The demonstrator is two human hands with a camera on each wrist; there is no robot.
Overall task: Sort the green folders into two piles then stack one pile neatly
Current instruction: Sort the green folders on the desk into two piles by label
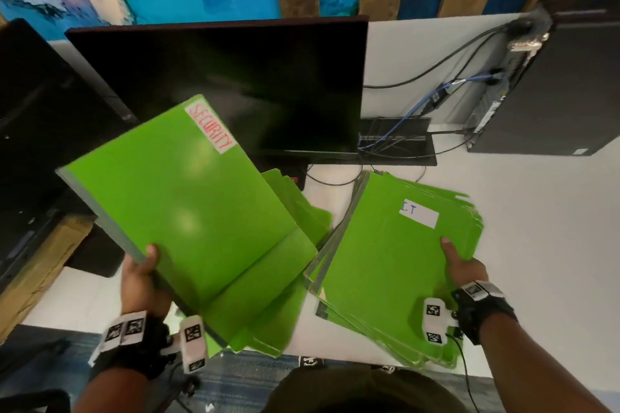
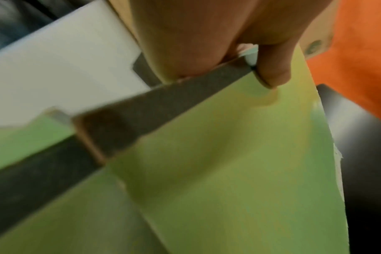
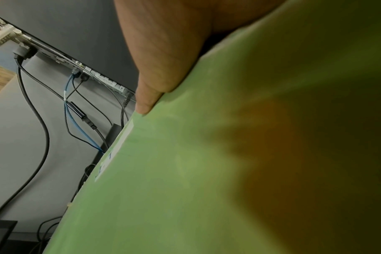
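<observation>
1. The left hand (image 1: 142, 278) is gripping the near left edge of a green folder labelled SECURITY (image 1: 188, 198), thumb on top and fingers underneath, and is holding it tilted above the counter (image 1: 536, 228).
2. In the left wrist view, the thumb (image 2: 272, 68) is pressing on the green cover beside the folder's grey spine.
3. Under that folder, a loose left pile of green folders (image 1: 268, 308) is lying fanned on the counter.
4. The right hand (image 1: 464, 266) is clamping the right pile of green folders (image 1: 385, 261), thumb on the top cover; its top folder is carrying a white label reading I.T (image 1: 419, 214).
5. Behind both piles, a dark monitor (image 1: 235, 77) is standing, with cables (image 1: 419, 77) running to a black computer case (image 1: 553, 87) at the right.
</observation>
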